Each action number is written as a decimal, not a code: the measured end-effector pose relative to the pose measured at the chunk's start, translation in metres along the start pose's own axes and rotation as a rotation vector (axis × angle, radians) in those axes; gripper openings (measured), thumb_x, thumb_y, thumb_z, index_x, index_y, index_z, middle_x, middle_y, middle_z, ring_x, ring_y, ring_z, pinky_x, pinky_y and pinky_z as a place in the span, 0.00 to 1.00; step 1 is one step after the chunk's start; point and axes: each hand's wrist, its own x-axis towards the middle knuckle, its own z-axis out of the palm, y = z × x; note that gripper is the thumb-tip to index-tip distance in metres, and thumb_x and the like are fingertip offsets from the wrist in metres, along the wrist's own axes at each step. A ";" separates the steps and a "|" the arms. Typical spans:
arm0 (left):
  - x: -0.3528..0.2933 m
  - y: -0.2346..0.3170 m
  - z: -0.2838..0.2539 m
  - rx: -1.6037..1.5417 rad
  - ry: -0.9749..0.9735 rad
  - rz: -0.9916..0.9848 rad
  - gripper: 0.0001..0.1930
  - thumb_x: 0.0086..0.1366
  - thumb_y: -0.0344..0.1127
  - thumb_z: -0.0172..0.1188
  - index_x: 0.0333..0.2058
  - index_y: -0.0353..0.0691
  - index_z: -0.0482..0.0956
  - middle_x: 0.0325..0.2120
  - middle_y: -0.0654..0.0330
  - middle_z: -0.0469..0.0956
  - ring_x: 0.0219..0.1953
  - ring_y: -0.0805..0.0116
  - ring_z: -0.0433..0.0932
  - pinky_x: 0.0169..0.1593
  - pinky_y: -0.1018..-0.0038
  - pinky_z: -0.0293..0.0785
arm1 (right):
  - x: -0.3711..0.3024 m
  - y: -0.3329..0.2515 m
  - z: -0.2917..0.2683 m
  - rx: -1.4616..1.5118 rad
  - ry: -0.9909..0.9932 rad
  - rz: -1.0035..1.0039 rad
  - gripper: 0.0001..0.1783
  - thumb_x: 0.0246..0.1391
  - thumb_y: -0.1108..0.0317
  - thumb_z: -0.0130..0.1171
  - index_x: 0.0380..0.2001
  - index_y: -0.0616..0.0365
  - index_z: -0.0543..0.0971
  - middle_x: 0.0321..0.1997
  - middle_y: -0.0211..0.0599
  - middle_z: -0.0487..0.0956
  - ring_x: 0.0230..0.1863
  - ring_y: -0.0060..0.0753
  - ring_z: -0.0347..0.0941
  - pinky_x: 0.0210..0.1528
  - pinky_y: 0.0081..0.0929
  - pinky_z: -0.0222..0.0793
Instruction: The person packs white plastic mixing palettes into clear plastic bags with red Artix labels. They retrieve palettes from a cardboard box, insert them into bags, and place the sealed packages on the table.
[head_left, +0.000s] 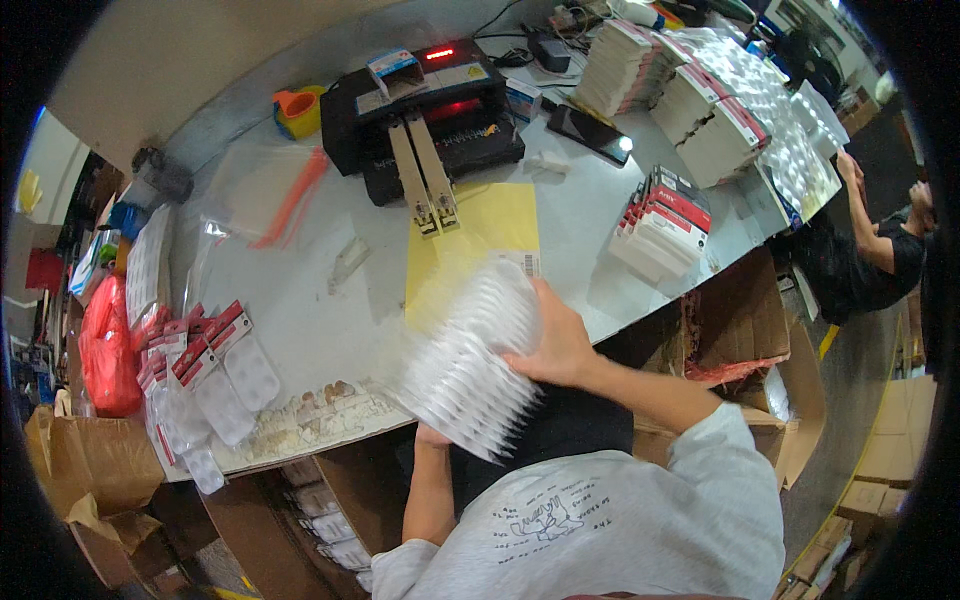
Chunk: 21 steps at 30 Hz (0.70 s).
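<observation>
A thick stack of clear plastic blister shells [470,365] is held between my two hands, tilted and a little blurred, over the table's near edge. My right hand [555,335] grips its right side, thumb and fingers spread over the edge. At the lower end my left hand [432,436] holds it from below, and most of its fingers are hidden behind the plastic. Just beyond the stack, a yellow sheet [475,230] lies on the table under the front arms of a black machine [425,115] with a red lit display.
Carded blister packs [215,370] lie at the left edge beside a red plastic bag [110,350]. To the right are red-and-white packs [662,225], a phone [590,135] and tall card stacks [705,125]. Cardboard boxes [740,330] stand below; another person [865,240] is at far right.
</observation>
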 end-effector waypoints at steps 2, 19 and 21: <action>-0.002 0.014 0.003 -0.324 0.198 -0.304 0.45 0.58 0.58 0.50 0.65 0.39 0.41 0.66 0.58 0.46 0.66 0.59 0.47 0.67 0.62 0.39 | -0.019 -0.006 0.007 0.001 0.155 -0.025 0.48 0.27 0.62 0.72 0.55 0.64 0.60 0.47 0.53 0.71 0.48 0.53 0.70 0.51 0.37 0.65; -0.017 0.045 0.004 -0.523 0.262 -0.435 0.60 0.28 0.38 0.74 0.61 0.31 0.48 0.57 0.49 0.61 0.60 0.57 0.60 0.62 0.62 0.55 | -0.013 0.005 0.020 -0.125 0.308 -0.140 0.52 0.24 0.68 0.73 0.56 0.68 0.58 0.53 0.55 0.69 0.50 0.51 0.69 0.49 0.38 0.61; -0.010 0.056 0.003 -0.652 0.365 -0.507 0.58 0.28 0.38 0.74 0.60 0.31 0.50 0.57 0.50 0.61 0.59 0.57 0.62 0.61 0.62 0.57 | -0.001 -0.002 0.007 -0.185 0.266 -0.163 0.51 0.26 0.67 0.73 0.56 0.69 0.57 0.52 0.54 0.69 0.49 0.50 0.69 0.49 0.39 0.63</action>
